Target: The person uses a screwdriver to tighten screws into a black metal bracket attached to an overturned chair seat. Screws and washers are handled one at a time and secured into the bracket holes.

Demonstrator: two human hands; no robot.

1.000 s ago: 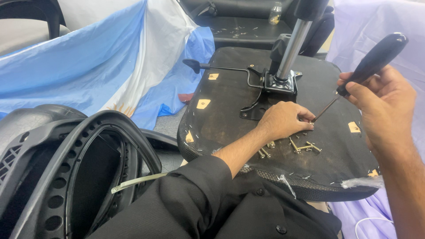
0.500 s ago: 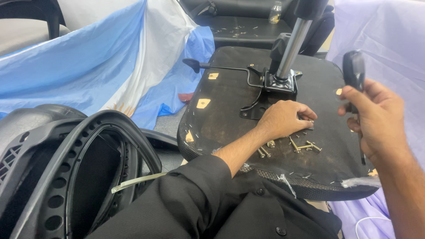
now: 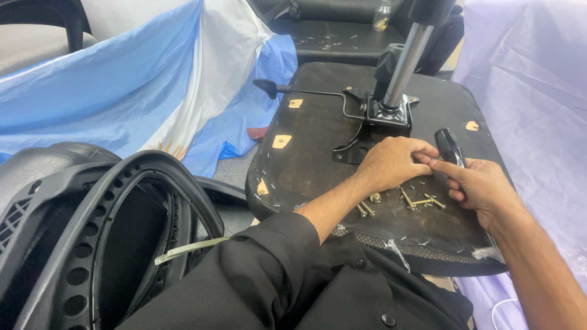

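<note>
Brought down and in since a moment ago: the black-handled screwdriver (image 3: 449,145), then held high off to the right, now low over the upturned chair seat (image 3: 306,165) and tip-first toward the left hand (image 3: 391,162), a sign of lining up on a fastener there. Right hand (image 3: 480,186) fingers curled shut around the handle; left fingers bunched together, pressed on the seat just below the metal mechanism (image 3: 382,113), loose brass screws (image 3: 419,200) lying just beside.
</note>
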